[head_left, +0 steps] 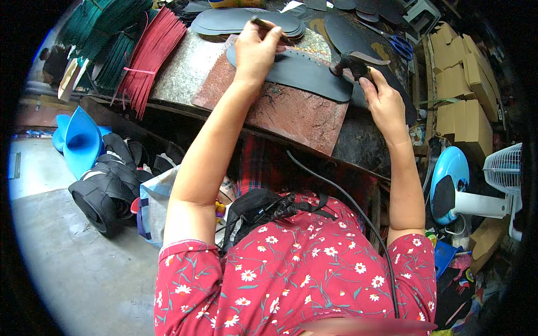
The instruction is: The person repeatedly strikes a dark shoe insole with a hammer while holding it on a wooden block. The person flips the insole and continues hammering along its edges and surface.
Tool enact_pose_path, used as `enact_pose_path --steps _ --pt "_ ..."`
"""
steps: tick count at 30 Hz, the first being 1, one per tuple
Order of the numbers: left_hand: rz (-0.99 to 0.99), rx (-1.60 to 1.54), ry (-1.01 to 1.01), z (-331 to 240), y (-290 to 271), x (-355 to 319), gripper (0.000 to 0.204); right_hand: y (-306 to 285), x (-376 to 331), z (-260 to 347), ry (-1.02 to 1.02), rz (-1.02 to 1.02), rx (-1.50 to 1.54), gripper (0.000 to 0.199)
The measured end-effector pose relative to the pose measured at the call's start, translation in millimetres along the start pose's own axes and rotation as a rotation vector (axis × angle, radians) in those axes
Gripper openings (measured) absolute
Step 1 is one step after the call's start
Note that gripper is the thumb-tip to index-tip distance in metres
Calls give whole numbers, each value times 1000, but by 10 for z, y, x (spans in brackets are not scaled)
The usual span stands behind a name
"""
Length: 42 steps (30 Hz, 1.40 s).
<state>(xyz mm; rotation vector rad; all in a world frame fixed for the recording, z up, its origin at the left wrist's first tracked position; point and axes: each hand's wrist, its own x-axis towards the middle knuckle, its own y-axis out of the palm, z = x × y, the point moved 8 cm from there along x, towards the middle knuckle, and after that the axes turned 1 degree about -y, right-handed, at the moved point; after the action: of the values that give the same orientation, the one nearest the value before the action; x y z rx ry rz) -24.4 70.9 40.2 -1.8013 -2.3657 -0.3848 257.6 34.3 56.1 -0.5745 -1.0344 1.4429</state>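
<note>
In the head view, the reddish-brown slab (300, 126) carries a dark grey sole (314, 75) that has a row of small holes along its far edge, and over the slab's far side the left hand (255, 53) grips a dark, slim tool (261, 23) in its fingers above the sole. By the slab's right end the right hand (385, 103) grasps a hammer (356, 66), its dark head close to the sole's right end, whether touching I cannot tell. Beyond the slab lies a stack of grey soles (224, 23), and to its left a bundle of red strips (150, 56).
</note>
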Motion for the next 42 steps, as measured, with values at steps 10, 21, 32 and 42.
enact_pose_path --steps 10,21,32,42 --pt "49 350 90 57 137 -62 14 -11 25 9 -2 28 2 40" --pt "-83 345 24 47 -158 -16 15 23 116 -17 26 93 19 42" --pt "-44 834 469 -298 119 -185 20 -992 182 1032 -569 -314 824 33" --pt "-173 31 -31 175 -175 3 12 247 397 270 -84 77 -33 41"
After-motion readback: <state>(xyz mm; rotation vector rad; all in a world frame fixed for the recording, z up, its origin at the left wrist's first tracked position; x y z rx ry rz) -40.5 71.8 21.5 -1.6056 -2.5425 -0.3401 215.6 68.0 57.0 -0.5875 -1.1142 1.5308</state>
